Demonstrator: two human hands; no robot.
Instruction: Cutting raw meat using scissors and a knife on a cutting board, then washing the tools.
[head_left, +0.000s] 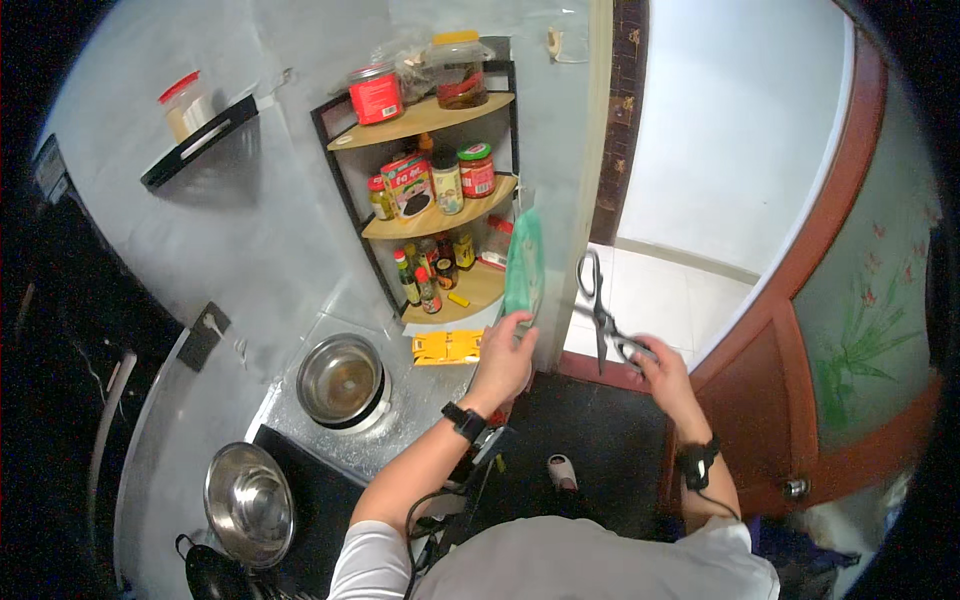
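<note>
My right hand (661, 367) grips one handle loop of a pair of kitchen scissors (602, 319). The scissors are spread, with their other loop pointing up and away from me. My left hand (508, 358) is raised at the counter's right end, thumb and fingers apart, and nothing shows between them. Just beyond its fingertips hangs a green mesh-like bag (525, 259) at the side of the corner shelf; whether the fingers touch it I cannot tell. A yellow packet (442, 348) lies on the counter, partly behind the left hand.
A steel bowl (341, 379) stands on a white-based appliance on the foil-like counter (420, 405). Jars and bottles fill the corner shelf (442, 217). A steel lid or basin (250, 502) and a black wok (214, 574) are lower left. A brown door (765, 405) stands right of the doorway.
</note>
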